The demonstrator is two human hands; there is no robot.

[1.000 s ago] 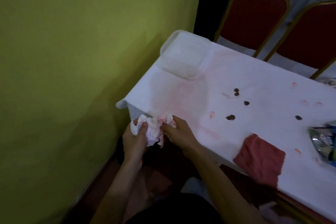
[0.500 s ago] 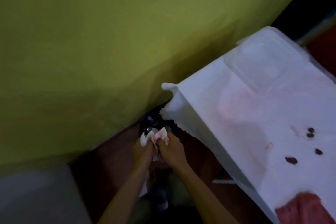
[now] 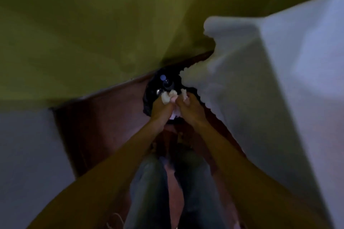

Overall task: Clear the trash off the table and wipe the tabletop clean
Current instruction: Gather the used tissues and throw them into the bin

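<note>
Trash step. Our left hand (image 3: 161,107) and right hand (image 3: 189,107) both clench a crumpled tissue wad (image 3: 168,96), low over the black bag (image 3: 163,83) on the floor, beside the desk (image 3: 279,61) corner. Next, we judge: release over the bag's mouth; wiping remains.

Two hands, a left hand (image 3: 160,108) and a right hand (image 3: 188,107); one crumpled white-and-pink paper wad (image 3: 168,96); one black plastic bag (image 3: 149,96); one white-clothed surface (image 3: 279,80).

Wall (image 3: 93,24) is a mustardy olive-green, cloth (image 3: 279,98) at 3 o'clock plain white, crumpled tissue (image 3: 166,97) white with pinkish stains, bag (image 3: 149,96) black, floor (image 3: 102,126) reddish-brown, jeans (image 3: 149,182) at 6 o'clock faded blue-grey.
</note>
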